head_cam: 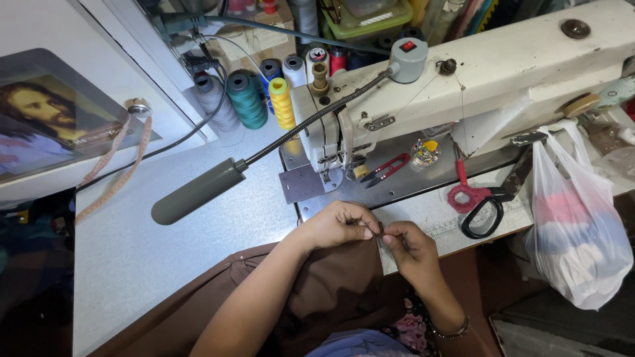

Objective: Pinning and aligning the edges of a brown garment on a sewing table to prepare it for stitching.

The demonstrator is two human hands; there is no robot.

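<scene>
My left hand (340, 225) and my right hand (409, 246) meet at the front edge of the sewing table, fingertips pinched together on a small dark piece that I cannot make out. Brown fabric (317, 284) lies under both forearms and over my lap. The white sewing machine (489, 73) stands just beyond my hands, its needle area (329, 168) above a metal plate. Red thread snips (387, 167) lie on the machine bed.
A grey gooseneck lamp (198, 192) reaches over the table at left. Thread cones (246, 99) stand behind the machine. Red-and-black scissors (477, 201) lie at right, beside a hanging white plastic bag (575, 231). A measuring tape (116, 168) hangs at left.
</scene>
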